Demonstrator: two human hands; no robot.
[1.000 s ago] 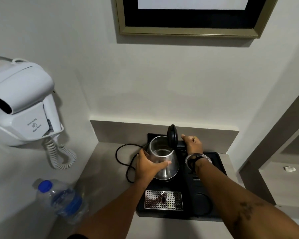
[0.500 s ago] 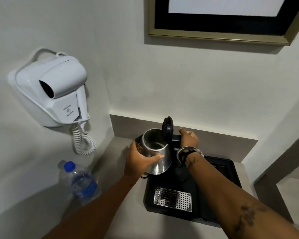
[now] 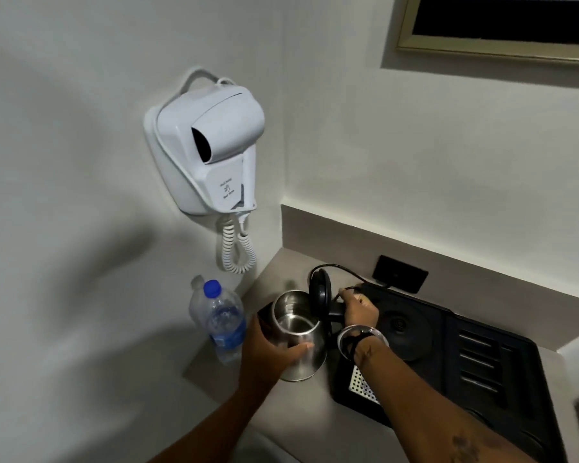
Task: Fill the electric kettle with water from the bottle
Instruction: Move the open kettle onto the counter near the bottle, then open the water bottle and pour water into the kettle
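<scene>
Fingers (image 3: 301, 346) of the left hand (image 3: 268, 349) are wrapping the shiny, probably slippery steel kettle (image 3: 298, 342), open-lidded, near the counter's (image 3: 281, 426) left edge. Right hand (image 3: 360, 310) is gripping its black handle. Beyond, the capped clear plastic water bottle (image 3: 223, 322) is standing nearby, leaving little pouring room.

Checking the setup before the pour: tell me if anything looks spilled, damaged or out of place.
No spill or damage shows. The kettle is off its round base on the black tray, lid flipped up, with the left hand on its body and the right hand at its handle. The bottle stands upright, blue cap on.
</scene>
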